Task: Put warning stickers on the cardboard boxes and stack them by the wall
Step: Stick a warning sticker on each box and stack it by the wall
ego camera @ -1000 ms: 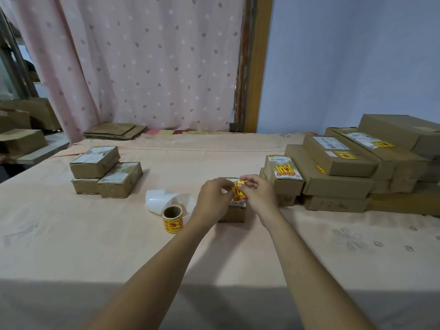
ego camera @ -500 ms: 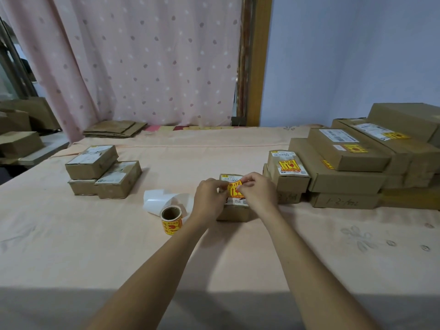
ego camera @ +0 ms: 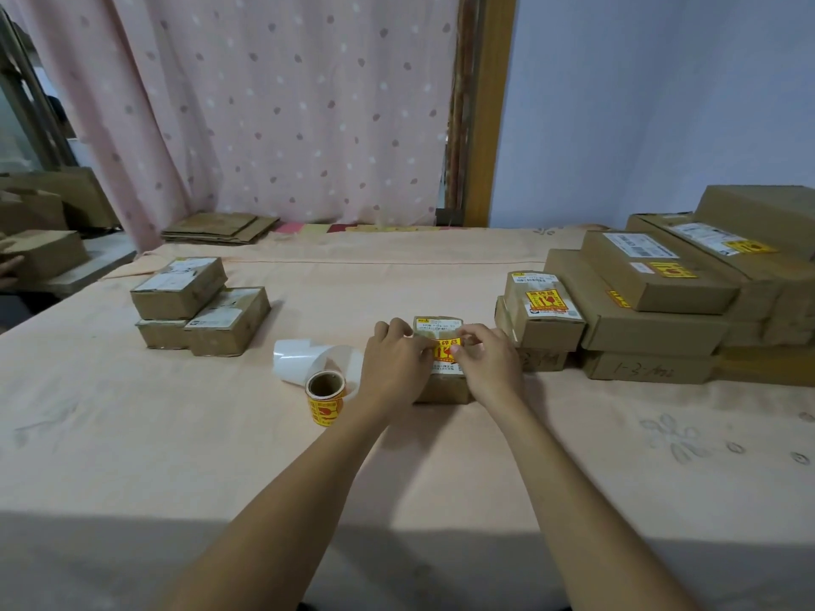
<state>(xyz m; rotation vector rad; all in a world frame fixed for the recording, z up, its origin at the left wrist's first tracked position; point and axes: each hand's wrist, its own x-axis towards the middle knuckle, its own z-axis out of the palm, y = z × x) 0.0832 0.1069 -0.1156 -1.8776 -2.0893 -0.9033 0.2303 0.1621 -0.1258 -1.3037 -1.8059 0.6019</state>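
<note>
A small cardboard box [ego camera: 442, 388] lies in the middle of the table. On its top is a yellow and red warning sticker [ego camera: 446, 348]. My left hand [ego camera: 394, 362] and my right hand [ego camera: 487, 361] both rest on the box, fingertips pinching and pressing the sticker from either side. A roll of the same stickers [ego camera: 325, 398] stands just left of my left hand, with a curl of white backing paper [ego camera: 304, 360] behind it. Stickered boxes [ego camera: 542, 310] are stacked at the right by the blue wall.
Three small boxes without yellow stickers [ego camera: 198, 304] are piled at the left. Long flat boxes [ego camera: 652, 280] are stacked at the far right. Flattened cardboard [ego camera: 220, 228] lies by the curtain. Another person's hand [ego camera: 8, 266] holds a box at the left edge.
Both hands have brought the sticker down from just above the box onto its top and now press it there. The view has tilted slightly.
</note>
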